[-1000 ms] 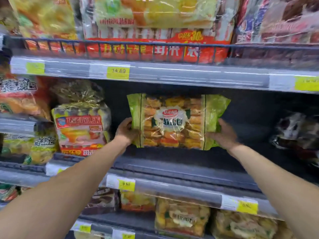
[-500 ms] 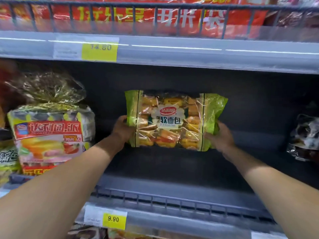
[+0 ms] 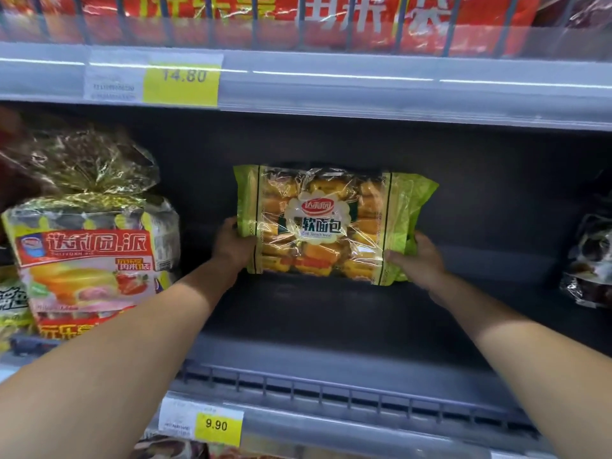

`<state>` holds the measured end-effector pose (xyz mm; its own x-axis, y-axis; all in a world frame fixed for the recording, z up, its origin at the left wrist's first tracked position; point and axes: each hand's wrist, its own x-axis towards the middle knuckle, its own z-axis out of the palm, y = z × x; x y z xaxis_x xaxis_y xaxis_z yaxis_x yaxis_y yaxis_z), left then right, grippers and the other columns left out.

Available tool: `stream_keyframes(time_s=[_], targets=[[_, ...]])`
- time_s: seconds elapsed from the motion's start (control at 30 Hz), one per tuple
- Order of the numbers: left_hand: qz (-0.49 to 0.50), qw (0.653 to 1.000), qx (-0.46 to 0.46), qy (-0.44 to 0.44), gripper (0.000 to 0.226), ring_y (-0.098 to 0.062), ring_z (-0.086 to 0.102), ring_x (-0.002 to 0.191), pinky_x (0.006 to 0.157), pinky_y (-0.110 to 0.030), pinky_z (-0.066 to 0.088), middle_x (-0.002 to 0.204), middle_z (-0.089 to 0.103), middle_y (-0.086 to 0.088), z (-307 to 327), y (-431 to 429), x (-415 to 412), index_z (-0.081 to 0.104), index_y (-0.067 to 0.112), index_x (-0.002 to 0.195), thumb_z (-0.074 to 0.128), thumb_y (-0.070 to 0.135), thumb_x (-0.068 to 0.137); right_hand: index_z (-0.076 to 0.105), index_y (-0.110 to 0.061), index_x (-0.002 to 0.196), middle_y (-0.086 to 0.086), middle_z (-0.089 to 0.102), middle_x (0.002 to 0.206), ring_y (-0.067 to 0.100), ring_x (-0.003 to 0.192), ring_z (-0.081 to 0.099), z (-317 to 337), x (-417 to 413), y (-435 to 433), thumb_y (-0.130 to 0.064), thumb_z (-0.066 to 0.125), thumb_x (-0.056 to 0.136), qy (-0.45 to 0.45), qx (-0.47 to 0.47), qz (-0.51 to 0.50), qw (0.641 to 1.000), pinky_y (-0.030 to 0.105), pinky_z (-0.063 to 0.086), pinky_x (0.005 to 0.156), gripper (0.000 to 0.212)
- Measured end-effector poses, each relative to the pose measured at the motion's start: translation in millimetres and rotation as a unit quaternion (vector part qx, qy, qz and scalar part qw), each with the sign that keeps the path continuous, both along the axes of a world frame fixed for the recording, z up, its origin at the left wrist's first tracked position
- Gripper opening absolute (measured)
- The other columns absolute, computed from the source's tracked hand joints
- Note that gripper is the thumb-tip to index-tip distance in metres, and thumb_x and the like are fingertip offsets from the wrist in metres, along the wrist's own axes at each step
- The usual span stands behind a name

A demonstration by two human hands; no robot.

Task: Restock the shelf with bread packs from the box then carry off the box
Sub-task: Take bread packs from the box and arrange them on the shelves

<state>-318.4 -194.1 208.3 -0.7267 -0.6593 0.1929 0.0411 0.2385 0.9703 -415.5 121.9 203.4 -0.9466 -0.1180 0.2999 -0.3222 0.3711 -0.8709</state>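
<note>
Two hands hold one bread pack (image 3: 326,223) between them, deep inside the dark shelf (image 3: 331,313). The left hand (image 3: 231,246) grips the pack's left edge, down low, with its fingers curled round the green side. The right hand (image 3: 419,260) grips the right edge, also down low. Its thumb lies on the front of the wrapper and its other fingers are hidden behind. The pack stands up straight with its front facing out. It has green ends and a clear middle, and small yellow and orange breads show through. Its bottom edge is right at the shelf floor, but I cannot tell if it sits on the floor or hangs just above it.

Left of the left hand, a little way off, stands a big bag of pies (image 3: 89,260) with a red label and a crinkly gold top. Well off to the right of the right hand is a dark shiny bag (image 3: 592,260), partly cut off. Above both hands runs the edge of the next shelf up, with a yellow price tag (image 3: 182,82) that reads 14.80. Red bags (image 3: 331,24) sit behind bars on top of it. Below the hands, closer to the person, is a low rail (image 3: 331,395) and another yellow tag (image 3: 217,424) that reads 9.90
</note>
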Motion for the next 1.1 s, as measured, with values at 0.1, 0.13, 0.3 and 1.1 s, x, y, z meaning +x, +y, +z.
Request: stream_keyframes(time_s=[0.1, 0.13, 0.3, 1.1], targets=[[-0.012, 1.000, -0.005, -0.009, 0.058, -0.023, 0.063, 0.110, 0.097, -0.041, 0.054, 0.122, 0.065, -0.004, -1, 4, 3, 0.052, 0.015, 0.138, 0.073, 0.006, 0.085, 0.051, -0.015, 0.133, -0.001, 0.062, 0.111, 0.018, 0.099, 0.060, 2, 3, 3, -0.018, 0.078, 0.084, -0.027, 0.013, -0.006, 1.000, 0.028, 0.045, 0.081, 0.055], [-0.015, 1.000, -0.011, -0.014, 0.059, -0.023, 0.064, 0.111, 0.097, -0.042, 0.054, 0.121, 0.066, -0.004, 0, 6, 5, 0.052, 0.014, 0.136, 0.076, 0.008, 0.083, 0.050, -0.015, 0.134, 0.000, 0.063, 0.114, 0.020, 0.102, 0.062, 2, 3, 5, -0.019, 0.079, 0.083, -0.037, 0.019, -0.009, 0.999, 0.031, 0.049, 0.084, 0.059], [-0.019, 0.999, -0.032, -0.034, 0.059, -0.025, 0.063, 0.110, 0.099, -0.045, 0.053, 0.120, 0.066, -0.005, 6, 14, 14, 0.053, 0.015, 0.131, 0.081, 0.014, 0.079, 0.052, -0.009, 0.130, 0.008, 0.064, 0.122, 0.024, 0.105, 0.062, 7, 10, 12, -0.016, 0.082, 0.081, -0.065, 0.037, -0.022, 0.997, 0.036, 0.051, 0.091, 0.058], [-0.063, 0.893, -0.387, -0.221, 0.080, -0.034, 0.021, 0.150, 0.117, -0.052, 0.030, 0.164, 0.021, -0.008, 25, 87, 126, 0.021, 0.027, 0.157, 0.060, 0.047, 0.089, 0.030, -0.031, 0.152, 0.005, 0.035, 0.156, 0.035, 0.141, 0.034, 42, 128, 63, -0.054, 0.058, 0.090, -0.009, 0.328, -0.004, 0.945, 0.046, 0.038, 0.111, 0.072]])
